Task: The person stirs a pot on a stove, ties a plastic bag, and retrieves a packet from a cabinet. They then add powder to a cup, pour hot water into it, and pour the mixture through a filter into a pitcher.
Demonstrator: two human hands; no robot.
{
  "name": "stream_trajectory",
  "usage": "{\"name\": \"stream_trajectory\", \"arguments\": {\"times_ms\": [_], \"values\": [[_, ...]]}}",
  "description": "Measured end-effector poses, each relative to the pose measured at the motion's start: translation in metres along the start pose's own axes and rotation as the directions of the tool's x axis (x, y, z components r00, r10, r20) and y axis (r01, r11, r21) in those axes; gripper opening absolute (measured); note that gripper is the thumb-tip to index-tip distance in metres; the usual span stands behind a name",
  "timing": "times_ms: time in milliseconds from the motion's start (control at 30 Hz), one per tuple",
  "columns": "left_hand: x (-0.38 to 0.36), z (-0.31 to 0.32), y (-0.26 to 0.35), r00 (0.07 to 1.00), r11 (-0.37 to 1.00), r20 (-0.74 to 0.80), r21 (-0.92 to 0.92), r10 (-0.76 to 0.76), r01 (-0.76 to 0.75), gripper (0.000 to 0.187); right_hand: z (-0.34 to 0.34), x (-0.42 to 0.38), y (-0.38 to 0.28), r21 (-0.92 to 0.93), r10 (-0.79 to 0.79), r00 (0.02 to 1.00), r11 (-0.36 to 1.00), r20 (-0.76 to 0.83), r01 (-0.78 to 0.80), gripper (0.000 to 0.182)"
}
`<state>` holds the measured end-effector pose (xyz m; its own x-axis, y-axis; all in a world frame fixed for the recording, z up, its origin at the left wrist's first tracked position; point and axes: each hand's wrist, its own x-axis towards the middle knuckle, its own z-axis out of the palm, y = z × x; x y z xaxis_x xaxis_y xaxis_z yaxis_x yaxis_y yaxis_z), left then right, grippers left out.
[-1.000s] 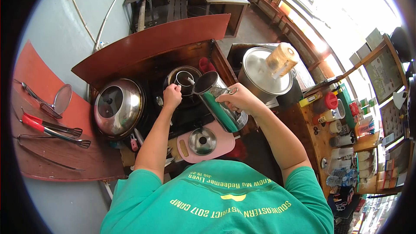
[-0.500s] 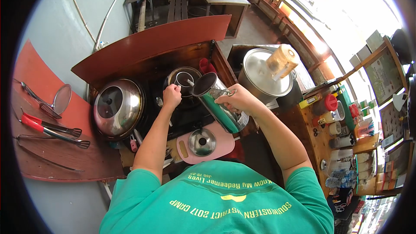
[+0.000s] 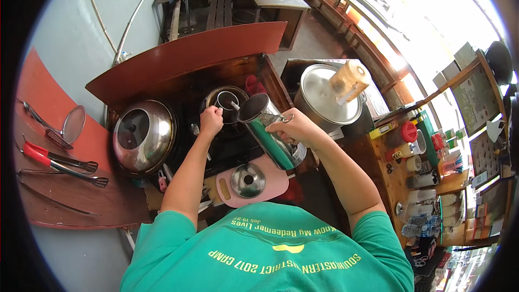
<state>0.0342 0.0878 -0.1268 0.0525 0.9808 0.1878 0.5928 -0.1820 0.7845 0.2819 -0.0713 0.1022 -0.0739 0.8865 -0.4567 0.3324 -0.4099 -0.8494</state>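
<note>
My left hand point(image 3: 212, 120) is closed on the handle of a small round strainer point(image 3: 227, 100), held over a dark-rimmed pot point(image 3: 210, 100) on the stove. My right hand point(image 3: 295, 125) grips the wire-like handle of a tall shiny steel kettle point(image 3: 273, 140). The kettle is uncovered and leans to the left, its short spout right at the strainer's rim. No stream of liquid shows at the spout. Below the kettle, a round steel lid point(image 3: 255, 185) with a dark knob lies on a pink cutting board point(image 3: 277, 183). A spoon point(image 3: 195, 129) rests on the stove near my left wrist.
A big lidded wok point(image 3: 159, 154) stands to the left. At the right is a large pot point(image 3: 306, 93) with a wrapped roll point(image 3: 351, 79) on its lid. A red guard panel point(image 3: 189, 48) rises behind the stove. Tongs point(image 3: 59, 161) hang on the left wall; jars point(image 3: 413, 163) line the right shelf.
The whole view has shifted slightly left. Both hands, the strainer and the kettle keep nearly the same pose, with the spout still at the strainer.
</note>
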Motion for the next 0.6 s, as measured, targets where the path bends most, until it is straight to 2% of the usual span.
{"name": "stream_trajectory", "arguments": {"times_ms": [33,167,500,600], "values": [[0.001,0.002,-0.003,0.998,0.998,-0.022,0.026,0.063,-0.062,0.025,0.000,0.000,0.001,0.010,0.006,1.000,1.000,0.000,-0.006,0.028],[0.001,0.003,-0.004,0.999,0.999,-0.015,-0.007,0.044,-0.045,0.025,-0.003,-0.001,0.002,0.088,0.029,0.999,0.996,0.044,-0.033,0.023],[-0.006,-0.014,0.028,0.992,0.989,0.088,-0.107,-0.095,0.104,0.026,-0.004,-0.010,0.000,0.103,0.045,0.999,0.994,0.015,-0.047,0.028],[-0.007,-0.017,0.035,0.988,0.984,0.095,-0.122,-0.119,0.131,0.026,-0.004,-0.010,0.006,0.126,-0.019,1.000,0.992,0.000,0.019,0.028]]}}
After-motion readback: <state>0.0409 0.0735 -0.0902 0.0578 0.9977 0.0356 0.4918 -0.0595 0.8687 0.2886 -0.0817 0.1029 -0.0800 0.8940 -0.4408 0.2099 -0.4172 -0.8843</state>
